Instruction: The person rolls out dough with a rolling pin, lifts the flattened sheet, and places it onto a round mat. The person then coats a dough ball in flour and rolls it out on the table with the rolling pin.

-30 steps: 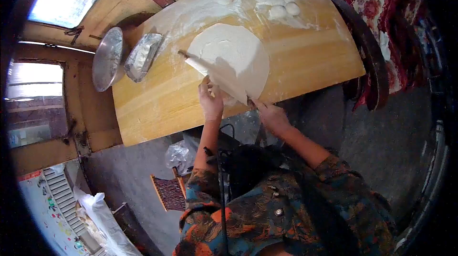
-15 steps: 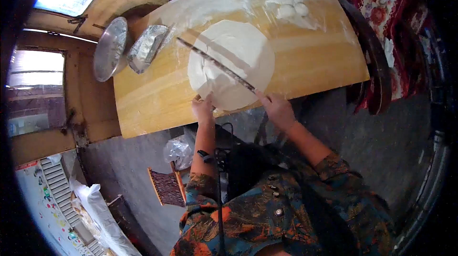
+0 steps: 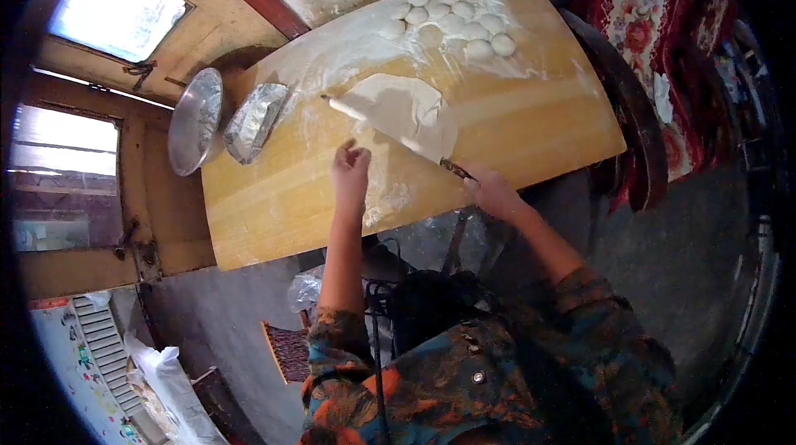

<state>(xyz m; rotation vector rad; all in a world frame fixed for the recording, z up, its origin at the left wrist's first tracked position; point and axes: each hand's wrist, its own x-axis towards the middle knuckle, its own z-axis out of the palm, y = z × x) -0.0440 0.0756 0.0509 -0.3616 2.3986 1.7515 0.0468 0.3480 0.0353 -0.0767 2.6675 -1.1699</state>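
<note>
My right hand (image 3: 495, 194) grips the near end of a long, thin rolling pin (image 3: 454, 168) that lies diagonally over the wooden board. A thin sheet of dough (image 3: 402, 109) is folded over the pin, covering most of its length; only the pin's two ends show. Beyond the pin the sheet spreads in a half-round shape with a rumpled patch on its right. My left hand (image 3: 351, 167) is over the board, below the pin's far end and apart from the dough. Its fingers are curled in, and I see nothing in them.
The floured wooden board (image 3: 282, 213) bears several round dough balls (image 3: 479, 50) at its far side. A metal bowl (image 3: 196, 122) and a foil-like tray (image 3: 256, 123) stand at the left. Red patterned cloth (image 3: 638, 35) hangs at the right.
The near part of the flat dough sheet has been lifted and folded over the pin, away from me. My left hand has let go of the dough edge.
</note>
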